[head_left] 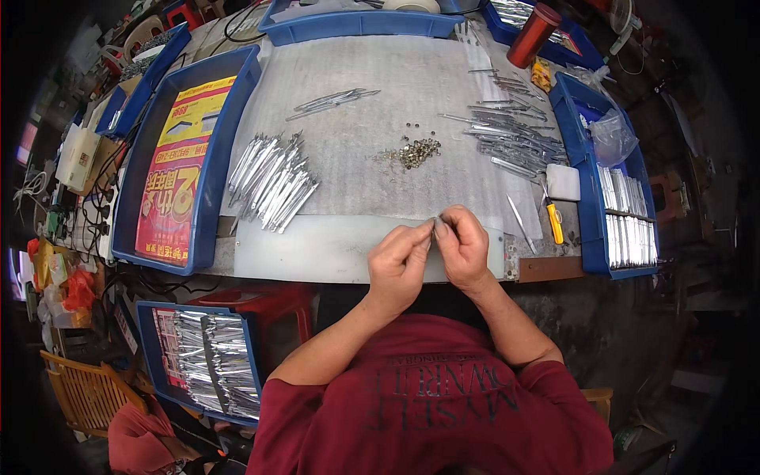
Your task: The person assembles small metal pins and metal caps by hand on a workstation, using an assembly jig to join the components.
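Observation:
My left hand [398, 265] and my right hand [465, 247] meet over the front edge of the table. Both have thumb and fingers pinched together, tips nearly touching; whatever lies between them is too small or hidden to make out. Beneath them is a whitish translucent board [317, 249]. Beyond the hands sits a small heap of brass-coloured round parts [419, 153]. A pile of shiny slim metal strips [273, 182] lies to the left, and a greyer pile of strips [514, 136] to the right. A few more strips [332, 103] rest farther back.
Blue trays stand at the left [207, 194], the back [360, 27] and the right [590, 158], the right one holding stacked strips. A yellow-handled tool [553, 220], a white block [563, 182] and a red cylinder [533, 36] are on the right. Another strip-filled tray [252, 356] sits lower left.

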The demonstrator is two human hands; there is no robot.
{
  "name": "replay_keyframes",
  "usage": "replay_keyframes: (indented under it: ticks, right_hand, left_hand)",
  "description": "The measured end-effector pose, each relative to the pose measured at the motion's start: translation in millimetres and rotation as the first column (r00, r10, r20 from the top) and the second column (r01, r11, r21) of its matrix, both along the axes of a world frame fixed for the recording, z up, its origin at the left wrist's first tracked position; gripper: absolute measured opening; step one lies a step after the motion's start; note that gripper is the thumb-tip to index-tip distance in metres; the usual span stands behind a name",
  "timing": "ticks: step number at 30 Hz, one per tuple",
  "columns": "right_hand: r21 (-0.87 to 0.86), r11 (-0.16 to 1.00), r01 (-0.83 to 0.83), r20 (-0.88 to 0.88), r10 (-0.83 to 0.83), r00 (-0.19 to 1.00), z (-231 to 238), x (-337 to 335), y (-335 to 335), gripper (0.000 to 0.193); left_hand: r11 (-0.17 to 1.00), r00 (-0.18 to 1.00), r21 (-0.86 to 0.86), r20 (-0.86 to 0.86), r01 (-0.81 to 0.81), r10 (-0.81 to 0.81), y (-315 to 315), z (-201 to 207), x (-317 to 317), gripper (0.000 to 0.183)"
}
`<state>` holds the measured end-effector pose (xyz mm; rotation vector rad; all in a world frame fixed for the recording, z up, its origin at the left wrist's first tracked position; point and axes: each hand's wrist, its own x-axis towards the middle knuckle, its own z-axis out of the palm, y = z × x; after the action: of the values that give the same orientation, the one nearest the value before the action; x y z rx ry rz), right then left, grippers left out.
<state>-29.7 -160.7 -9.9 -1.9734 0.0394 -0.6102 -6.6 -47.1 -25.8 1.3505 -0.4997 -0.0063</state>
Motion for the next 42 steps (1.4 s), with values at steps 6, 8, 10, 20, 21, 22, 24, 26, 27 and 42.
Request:
replay_keyframes:
  ticks: [6, 8, 10, 20, 21, 22, 24, 26, 27, 42]
  right_hand:
    - [0.075, 0.997, 0.004, -0.063, 0.001, 0.998, -2, -1, 1, 0.011]
    - [0.078, 0.996, -0.034, -0.076, 0.04, 0.996, -1, -3, 0, 0.011]
    - [0.069, 0.997, -0.045, -0.086, 0.051, 0.995, -2, -6, -9, 0.011]
    - [-0.062, 0.998, 0.016, -0.055, -0.019, 0.998, -4, -35, -41, 0.011]
    - [-0.057, 0.998, 0.019, -0.059, -0.023, 0.998, -5, -36, -41, 0.011]
    - [-0.054, 0.998, 0.015, -0.053, -0.018, 0.998, -6, -36, -42, 0.011]
    - [-0.047, 0.999, 0.013, -0.051, -0.015, 0.999, -8, -35, -43, 0.011]
    - [-0.007, 1.0, 0.011, -0.054, -0.012, 0.998, -8, -35, -42, 0.011]
    - [-0.006, 1.0, 0.013, -0.054, -0.013, 0.998, -10, -36, -43, 0.011]
    - [0.271, 0.961, 0.05, -0.112, -0.02, 0.994, -13, -37, -46, 0.013]
  left_hand:
    - [0.999, 0.985, -0.038, -0.169, 0.033, -0.039, 2, 6, -2, 0.016]
    - [0.982, 0.988, 0.169, 0.143, -0.089, 0.065, 7, 8, 1, 0.015]
    - [0.949, 0.97, 0.309, 0.242, -0.061, -0.016, 14, 14, 9, 0.017]
    - [0.689, 0.792, 0.715, 0.487, -0.121, -0.367, 59, 15, 19, 0.036]
    - [0.658, 0.764, 0.747, 0.478, -0.094, -0.434, 59, 15, 20, 0.037]
    - [0.655, 0.764, 0.751, 0.473, -0.089, -0.438, 58, 15, 20, 0.037]
    - [0.58, 0.726, 0.812, 0.437, -0.064, -0.531, 57, 18, 21, 0.037]
    - [0.551, 0.693, 0.833, 0.425, -0.047, -0.582, 45, 21, 24, 0.035]
    - [0.524, 0.656, 0.851, 0.418, -0.04, -0.629, 36, 22, 26, 0.034]
    - [0.616, 0.725, 0.788, 0.421, 0.005, -0.545, 50, 22, 30, 0.039]
